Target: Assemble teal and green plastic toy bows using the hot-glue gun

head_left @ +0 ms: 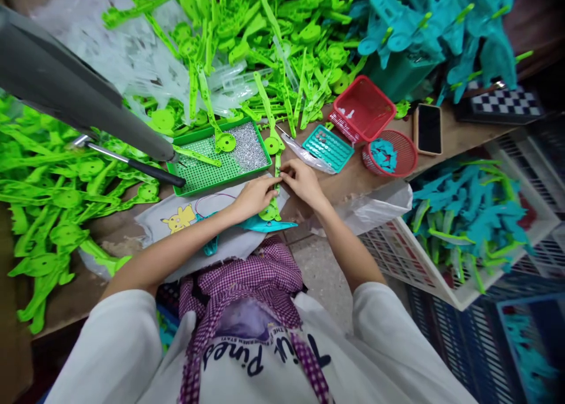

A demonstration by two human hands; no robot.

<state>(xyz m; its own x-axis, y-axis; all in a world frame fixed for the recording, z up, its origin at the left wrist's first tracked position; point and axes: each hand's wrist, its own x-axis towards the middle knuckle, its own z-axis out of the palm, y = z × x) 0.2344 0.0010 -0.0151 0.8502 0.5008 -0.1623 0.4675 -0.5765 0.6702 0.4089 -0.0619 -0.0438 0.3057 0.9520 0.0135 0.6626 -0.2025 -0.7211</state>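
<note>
My left hand (256, 198) comes in from the left, its fingers closed at a narrow bright green plastic piece (270, 211). From the right, my right hand (304, 181) pinches the upper stretch of that green piece, its fingertips close to the left ones. Part of the piece is hidden by the fingers. Below it, a teal plastic piece (276, 225) lies across the grey cloth with the yellow cartoon figure (180, 219). Just above my hands rests another long green part with a round disc (272, 143). Whether the two green pieces touch is unclear.
A green perforated tray (194, 183) holds small metal bits. A hammer (132, 164) lies beside it under a grey machine arm (75, 74). Red baskets (364, 106), a teal grid tray (329, 149) and a phone (428, 129) stand right. Green parts (247, 39) heap behind.
</note>
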